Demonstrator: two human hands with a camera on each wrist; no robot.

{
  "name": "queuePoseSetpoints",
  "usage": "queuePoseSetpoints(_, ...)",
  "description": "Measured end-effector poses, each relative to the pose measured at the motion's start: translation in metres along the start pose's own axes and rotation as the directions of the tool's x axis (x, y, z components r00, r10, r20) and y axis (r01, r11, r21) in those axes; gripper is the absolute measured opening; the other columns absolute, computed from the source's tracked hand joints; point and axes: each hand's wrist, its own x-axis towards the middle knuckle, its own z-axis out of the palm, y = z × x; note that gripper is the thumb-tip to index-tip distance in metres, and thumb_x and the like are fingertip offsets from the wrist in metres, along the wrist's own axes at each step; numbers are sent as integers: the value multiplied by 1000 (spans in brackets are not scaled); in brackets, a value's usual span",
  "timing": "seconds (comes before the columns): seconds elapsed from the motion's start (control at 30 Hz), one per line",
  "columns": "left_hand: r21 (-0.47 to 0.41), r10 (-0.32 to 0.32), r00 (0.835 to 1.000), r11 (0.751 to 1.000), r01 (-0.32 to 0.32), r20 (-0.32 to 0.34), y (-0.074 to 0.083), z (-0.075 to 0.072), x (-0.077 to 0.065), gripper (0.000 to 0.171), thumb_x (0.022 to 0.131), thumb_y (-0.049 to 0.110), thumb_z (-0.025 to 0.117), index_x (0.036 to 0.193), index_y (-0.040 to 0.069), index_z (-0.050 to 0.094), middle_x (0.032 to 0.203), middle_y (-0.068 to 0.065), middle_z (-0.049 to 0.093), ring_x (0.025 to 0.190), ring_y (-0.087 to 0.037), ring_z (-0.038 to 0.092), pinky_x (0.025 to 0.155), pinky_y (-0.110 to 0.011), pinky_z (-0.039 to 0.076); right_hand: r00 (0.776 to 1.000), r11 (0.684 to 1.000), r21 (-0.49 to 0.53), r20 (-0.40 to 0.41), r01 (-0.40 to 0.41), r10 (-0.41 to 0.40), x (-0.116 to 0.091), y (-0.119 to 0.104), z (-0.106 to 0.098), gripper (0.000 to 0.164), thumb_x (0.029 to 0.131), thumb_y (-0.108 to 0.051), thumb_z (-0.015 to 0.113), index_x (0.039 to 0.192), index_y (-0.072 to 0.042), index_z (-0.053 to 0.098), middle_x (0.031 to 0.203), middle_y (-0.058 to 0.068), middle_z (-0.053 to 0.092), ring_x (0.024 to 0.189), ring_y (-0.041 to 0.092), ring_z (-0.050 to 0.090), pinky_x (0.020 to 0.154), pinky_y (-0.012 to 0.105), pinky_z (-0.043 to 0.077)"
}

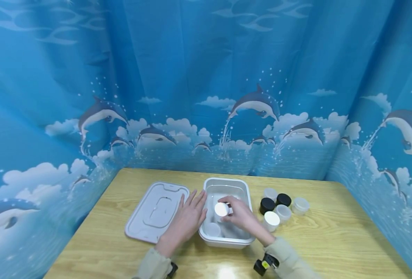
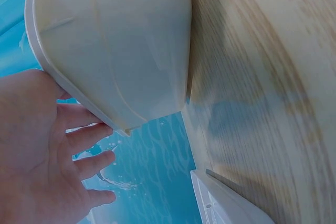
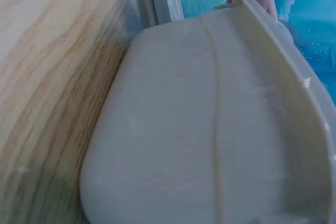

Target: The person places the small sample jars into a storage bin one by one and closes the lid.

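Pinching white-lidded round plastic jar (image 1: 221, 209) over white rectangular plastic tub (image 1: 225, 244): right hand (image 1: 241, 214). Left hand (image 1: 190, 215) spread flat, touching tub's left rim.

The tub (image 1: 227, 179) stands midway between the left and right edges of the table (image 1: 331, 232). To its left, nearer the left edge, lies the lid (image 1: 155, 217); to its right — well short of the right edge — six jars (image 1: 283, 212) stand clustered. A seventh jar (image 1: 213, 229) sits in the tub's near left corner. The left hand (image 1: 191, 214) is at the tub's left rim; the right hand (image 1: 240, 212) holds an eighth jar (image 1: 221, 209) within the rim's outline. Behind the far edge hangs the curtain (image 1: 192, 77).
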Motion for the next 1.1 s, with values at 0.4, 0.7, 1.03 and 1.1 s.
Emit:
queuePoseSetpoints(0.4,-15,5,1000,1000,-5,-11,-1,1,0,53,106,29,50,153,4,43,159,-12,41,149,-37,32,120,-66,21,994,1000,15,113,3,-5,1,-4,8,51,74,9,83,121,6,65,117,21,67,97,33,68,82,45,59)
queuePoseSetpoints(0.7,-15,7,1000,1000,-7,-21,-1,2,0,53,106,28,51,152,3,45,158,-13,43,148,-38,34,119,-66,23,980,988,151,189,32,-60,0,-5,8,53,77,21,68,128,10,58,127,29,62,104,43,67,89,53,58)
queuePoseSetpoints(1.03,-29,-6,1000,1000,5,-9,-1,3,0,53,106,29,50,152,4,44,159,-12,41,149,-38,32,120,-66,20,992,989,141,110,50,-66,-8,-10,1,52,81,27,50,130,10,58,126,28,61,107,43,65,90,50,58)
queuePoseSetpoints(1.1,-30,-7,1000,1000,7,-11,-1,3,0,53,106,29,51,152,4,44,159,-12,41,149,-38,32,120,-66,20,996,989,139,69,52,-62,-10,-11,-2,50,83,25,49,129,8,59,125,26,63,107,42,66,89,48,59)
